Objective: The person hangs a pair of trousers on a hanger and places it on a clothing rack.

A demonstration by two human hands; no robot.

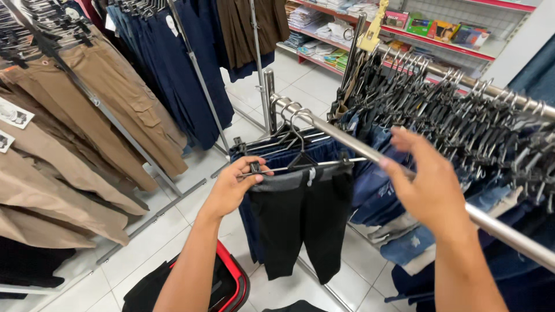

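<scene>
My left hand (234, 185) grips the left end of a black clip hanger (300, 157) that carries black trousers (303, 222). The hanger's hook sits on the shiny metal rail (341, 136), with another hanger and dark blue trousers just behind it. My right hand (428, 185) hovers in front of the rail with fingers spread, holding nothing. It is close to a dense row of black hangers (457, 110) with blue jeans (376, 185) hanging below.
A slanted rack of tan trousers (87, 133) fills the left side, and navy trousers (185, 75) hang behind it. A red basket (234, 277) with dark clothes sits on the white tiled floor below my left arm. Shelves with folded goods (428, 29) line the back wall.
</scene>
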